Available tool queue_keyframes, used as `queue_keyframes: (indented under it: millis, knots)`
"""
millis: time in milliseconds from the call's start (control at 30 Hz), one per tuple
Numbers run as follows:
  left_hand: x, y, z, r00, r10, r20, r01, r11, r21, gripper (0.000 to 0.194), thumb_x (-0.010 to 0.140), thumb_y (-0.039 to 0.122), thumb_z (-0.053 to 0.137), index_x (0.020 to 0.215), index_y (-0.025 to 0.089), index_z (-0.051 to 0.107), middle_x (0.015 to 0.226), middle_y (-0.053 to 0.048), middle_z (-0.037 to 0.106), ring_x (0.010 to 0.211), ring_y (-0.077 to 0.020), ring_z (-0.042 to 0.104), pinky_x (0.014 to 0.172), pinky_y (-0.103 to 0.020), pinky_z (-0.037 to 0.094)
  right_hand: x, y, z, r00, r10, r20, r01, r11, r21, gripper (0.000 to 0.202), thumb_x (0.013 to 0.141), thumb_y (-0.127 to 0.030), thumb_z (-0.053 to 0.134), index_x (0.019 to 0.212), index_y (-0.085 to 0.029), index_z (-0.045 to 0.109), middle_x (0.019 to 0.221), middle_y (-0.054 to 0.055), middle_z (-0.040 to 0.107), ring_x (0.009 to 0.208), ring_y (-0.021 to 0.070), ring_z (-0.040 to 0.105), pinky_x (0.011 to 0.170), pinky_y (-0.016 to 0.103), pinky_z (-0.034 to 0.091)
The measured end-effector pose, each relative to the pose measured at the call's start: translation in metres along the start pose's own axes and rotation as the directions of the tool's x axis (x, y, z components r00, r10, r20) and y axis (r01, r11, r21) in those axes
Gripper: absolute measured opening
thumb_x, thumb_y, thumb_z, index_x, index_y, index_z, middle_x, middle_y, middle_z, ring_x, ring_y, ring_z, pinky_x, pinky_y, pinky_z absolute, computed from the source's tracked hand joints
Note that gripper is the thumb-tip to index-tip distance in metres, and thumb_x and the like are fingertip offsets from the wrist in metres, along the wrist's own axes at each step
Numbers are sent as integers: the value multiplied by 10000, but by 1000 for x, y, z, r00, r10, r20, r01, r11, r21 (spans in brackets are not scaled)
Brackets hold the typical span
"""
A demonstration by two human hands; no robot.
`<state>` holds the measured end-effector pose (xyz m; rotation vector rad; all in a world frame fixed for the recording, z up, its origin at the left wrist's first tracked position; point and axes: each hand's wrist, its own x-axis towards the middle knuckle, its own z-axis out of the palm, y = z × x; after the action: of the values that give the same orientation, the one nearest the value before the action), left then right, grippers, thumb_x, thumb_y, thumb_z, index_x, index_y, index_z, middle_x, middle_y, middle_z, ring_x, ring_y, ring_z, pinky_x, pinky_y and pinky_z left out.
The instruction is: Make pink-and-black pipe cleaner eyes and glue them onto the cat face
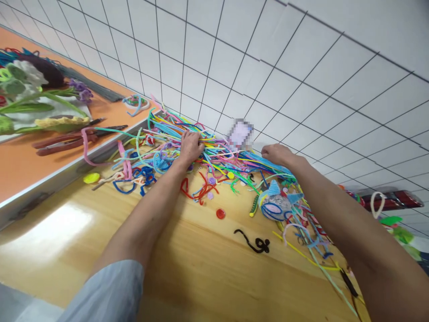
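Appears to be arranging the pipe cleaners (pixel 216 154) heaped on the table (pixel 201 264) along the tiled wall (pixel 231 58), with left hand (pixel 191 146) curled over them and right hand (pixel 277 154) curled at their right part, cannot tell if gripping, and next calls probably for an even hold.

Left hand (pixel 191 145) rests on the heaped pipe cleaners (pixel 216 155) along the tiled wall (pixel 201 58), grip unclear; right hand (pixel 277 154), fingers curled, is at their right part, contact unclear. Nearer on the wooden table (pixel 174 268) lie a red disc (pixel 220 213) and a black twist (pixel 262 245). Pliers (pixel 62 145) lie on the orange surface (pixel 20 179), left.
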<state>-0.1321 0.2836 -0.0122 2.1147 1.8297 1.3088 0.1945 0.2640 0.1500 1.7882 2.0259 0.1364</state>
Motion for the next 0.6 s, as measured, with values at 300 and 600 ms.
queue_keyframes:
  millis: [300, 600]
  knots:
    - [4, -8, 4, 996, -79, -45, 79, 997, -21, 164, 858, 120, 515, 929, 231, 612, 974, -110, 713, 1067, -320, 646, 1076, -491, 460, 30, 18, 42, 998, -42, 45, 42, 999, 12, 516, 942, -335, 590, 1423, -155, 646, 1392, 197, 705, 1203, 307, 692, 953, 388, 526]
    - [3, -9, 4, 998, -49, -30, 46, 996, -82, 364, 882, 129, 529, 1225, 218, 612, 1166, -109, 723, 1152, -303, 643, 1120, -492, 456, 28, 20, 35, 998, -55, -17, 56, 998, 28, 494, 949, -396, 598, 1379, -169, 682, 1326, 173, 741, 1145, 303, 705, 904, 368, 517]
